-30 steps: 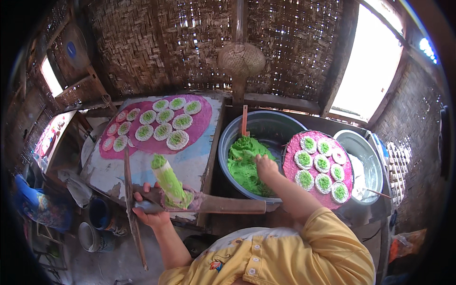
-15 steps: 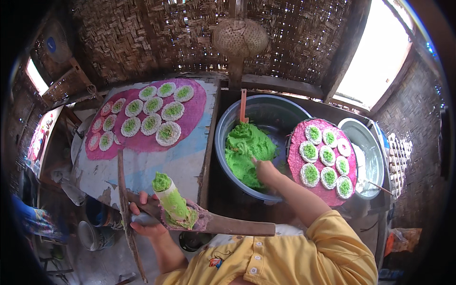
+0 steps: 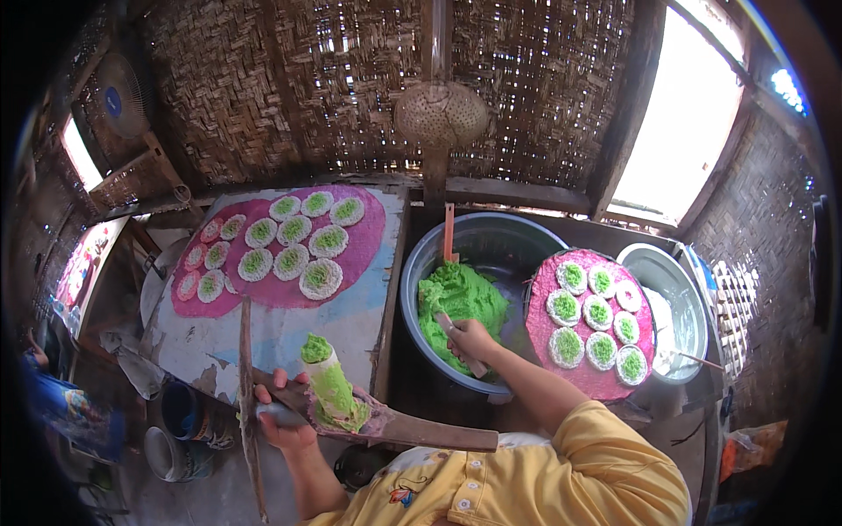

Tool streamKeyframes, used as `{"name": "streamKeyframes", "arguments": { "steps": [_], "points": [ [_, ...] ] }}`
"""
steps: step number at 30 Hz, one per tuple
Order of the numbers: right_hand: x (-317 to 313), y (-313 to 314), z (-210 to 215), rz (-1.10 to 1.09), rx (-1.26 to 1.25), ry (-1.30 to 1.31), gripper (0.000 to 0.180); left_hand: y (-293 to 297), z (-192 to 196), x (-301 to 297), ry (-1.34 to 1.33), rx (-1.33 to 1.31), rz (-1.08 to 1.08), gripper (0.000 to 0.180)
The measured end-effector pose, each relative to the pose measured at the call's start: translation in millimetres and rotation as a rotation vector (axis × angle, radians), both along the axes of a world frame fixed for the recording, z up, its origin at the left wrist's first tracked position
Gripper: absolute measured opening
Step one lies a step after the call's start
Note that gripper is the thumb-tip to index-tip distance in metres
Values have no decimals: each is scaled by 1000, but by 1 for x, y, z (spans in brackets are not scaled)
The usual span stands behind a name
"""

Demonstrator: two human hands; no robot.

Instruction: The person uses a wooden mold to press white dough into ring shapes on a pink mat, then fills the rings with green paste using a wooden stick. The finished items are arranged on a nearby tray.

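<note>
My left hand [image 3: 285, 421] is closed around a wooden hand press [image 3: 417, 430] with crossing wooden arms. Its upright tube [image 3: 331, 390] is smeared with green dough, and a lump of dough stands out of the top. My right hand [image 3: 471, 340] grips a pale flat stick [image 3: 445, 323] whose tip touches the bright green dough [image 3: 465, 294]. That dough is heaped on the left side of a large grey-blue basin [image 3: 410, 337]. An orange-handled tool [image 3: 449, 230] leans upright at the basin's far rim.
Round lacy white pieces with green centres [image 3: 326, 241] lie on pink cloth [image 3: 364, 263] over the left table. More sit on a round pink tray [image 3: 574, 373] right of the basin. A pale basin [image 3: 693, 289] with white dough stands beyond it. A woven wall [image 3: 307, 105] closes the back.
The whole scene sits lower in the picture. My right hand has turned, and the flat stick in it now shows plainly. My left hand keeps its hold on the press.
</note>
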State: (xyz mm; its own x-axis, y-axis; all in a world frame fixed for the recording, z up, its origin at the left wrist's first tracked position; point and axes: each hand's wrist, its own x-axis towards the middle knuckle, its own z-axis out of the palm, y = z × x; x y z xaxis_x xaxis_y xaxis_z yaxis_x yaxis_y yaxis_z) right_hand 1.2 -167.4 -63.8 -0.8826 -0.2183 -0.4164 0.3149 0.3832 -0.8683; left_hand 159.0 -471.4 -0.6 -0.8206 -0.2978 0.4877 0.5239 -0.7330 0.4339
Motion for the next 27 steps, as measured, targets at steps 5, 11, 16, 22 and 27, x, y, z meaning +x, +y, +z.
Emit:
{"name": "streamKeyframes", "arguments": {
  "steps": [5,11,16,22,27],
  "points": [
    [13,23,43,-110,-445,-124,31,-2,0,3,-50,8,34,32],
    [66,83,121,-11,-334,-35,32,-3,38,3,-122,-253,61,37],
    [95,117,186,229,-389,144,37,54,66,-10,-390,-392,-69,35],
    [109,113,204,493,-126,442,39,103,95,-43,-14,-1377,223,54],
    [109,119,251,632,591,981,36,110,113,-37,-19,-1479,227,62]
  ]
}}
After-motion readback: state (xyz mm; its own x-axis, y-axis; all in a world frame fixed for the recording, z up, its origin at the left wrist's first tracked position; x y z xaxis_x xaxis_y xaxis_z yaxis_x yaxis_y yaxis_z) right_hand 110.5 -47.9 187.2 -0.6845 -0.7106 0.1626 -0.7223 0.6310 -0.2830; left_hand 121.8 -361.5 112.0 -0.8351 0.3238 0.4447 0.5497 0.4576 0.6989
